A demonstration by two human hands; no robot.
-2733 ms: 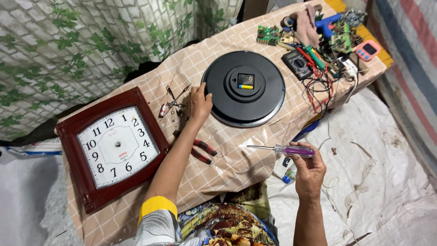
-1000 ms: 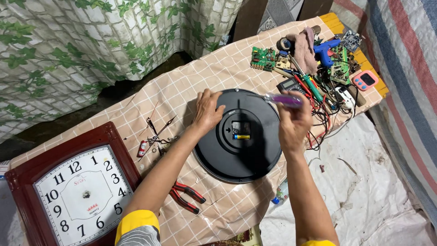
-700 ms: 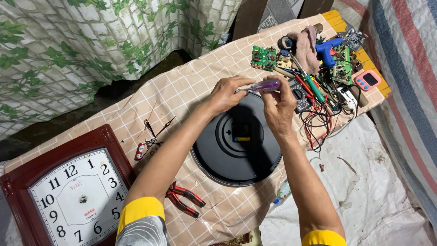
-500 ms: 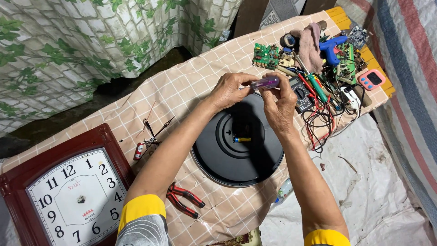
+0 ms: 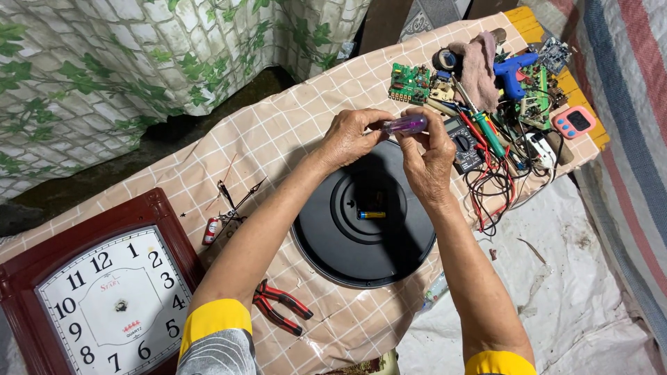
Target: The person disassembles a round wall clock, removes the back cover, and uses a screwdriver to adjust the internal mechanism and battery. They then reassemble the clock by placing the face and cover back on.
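Screwdriver (image 5: pixel 405 125), purple handle, pinched between both hands above black clock back (image 5: pixel 361 236); left hand (image 5: pixel 351 139) and right hand (image 5: pixel 427 156) fingers closed on it.

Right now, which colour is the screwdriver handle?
Clear purple screwdriver handle, best seen in the head view.

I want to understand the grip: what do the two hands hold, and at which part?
Both hands hold one purple-handled screwdriver: the right hand grips its handle, and the left hand holds the shaft end, above the black round clock back.
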